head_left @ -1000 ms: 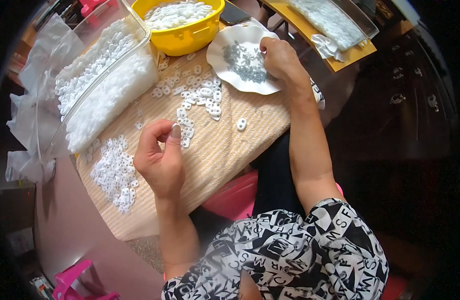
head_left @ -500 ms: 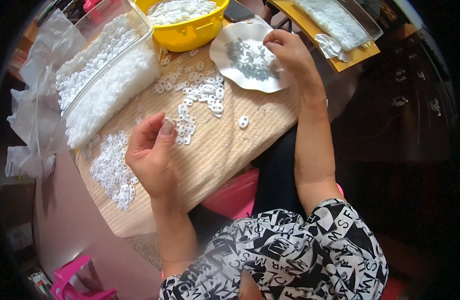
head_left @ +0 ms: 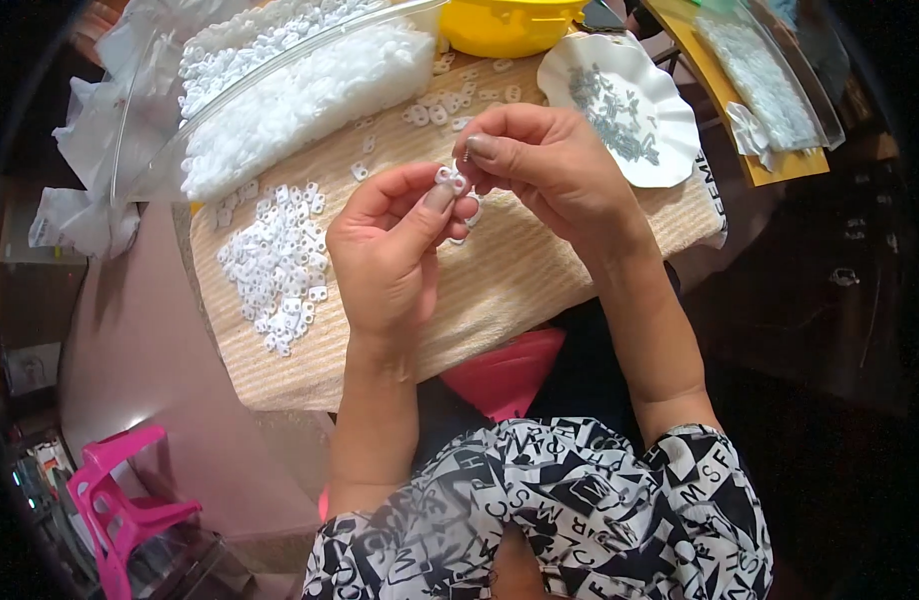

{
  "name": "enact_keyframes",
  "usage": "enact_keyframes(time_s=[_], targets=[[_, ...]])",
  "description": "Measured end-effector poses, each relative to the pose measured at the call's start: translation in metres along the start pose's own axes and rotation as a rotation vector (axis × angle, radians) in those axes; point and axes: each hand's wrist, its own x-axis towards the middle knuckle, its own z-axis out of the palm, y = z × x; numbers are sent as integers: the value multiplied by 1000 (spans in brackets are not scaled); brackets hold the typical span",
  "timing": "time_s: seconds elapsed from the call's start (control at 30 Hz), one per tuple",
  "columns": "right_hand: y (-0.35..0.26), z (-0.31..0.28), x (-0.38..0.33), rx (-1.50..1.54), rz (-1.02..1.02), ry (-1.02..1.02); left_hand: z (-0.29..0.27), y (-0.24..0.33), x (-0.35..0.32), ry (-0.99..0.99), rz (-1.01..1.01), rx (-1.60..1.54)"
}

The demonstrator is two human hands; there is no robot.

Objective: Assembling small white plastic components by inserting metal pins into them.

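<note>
My left hand (head_left: pixel 385 245) pinches a small white plastic piece with two round holes (head_left: pixel 451 178) between thumb and fingertips. Right beside it, my right hand (head_left: pixel 565 170) is closed on a thin grey screw (head_left: pixel 467 156), its tip close above the white piece. Whether the two touch I cannot tell. A wavy-edged white plate (head_left: pixel 680 150) with many grey screws stands just beyond my right hand. To the left of my left hand lies a heap of white two-holed pieces (head_left: pixel 270 255). More white pieces (head_left: pixel 435 108) lie scattered behind my hands, partly hidden by them.
A clear plastic box (head_left: pixel 310 110) full of white pieces stands at the back left, near a yellow basin (head_left: pixel 510 28). Striped cloth (head_left: pixel 480 310) covers the table. At the far right, another clear tub (head_left: pixel 760 80) sits on a yellow board. A pink stool (head_left: pixel 120 490) stands lower left.
My right hand has come from the plate to my left hand, with a screw now visible in its fingers. The whole view has shifted, so the table appears farther right and higher.
</note>
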Motion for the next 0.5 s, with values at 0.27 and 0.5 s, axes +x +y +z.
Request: enact_keyframes(time_s=[0.27, 0.5], targets=[[3, 11, -2, 25, 50, 19, -1, -2, 0, -8, 50, 1], [5, 10, -2, -2, 26, 34, 0, -1, 0, 6, 56, -24]])
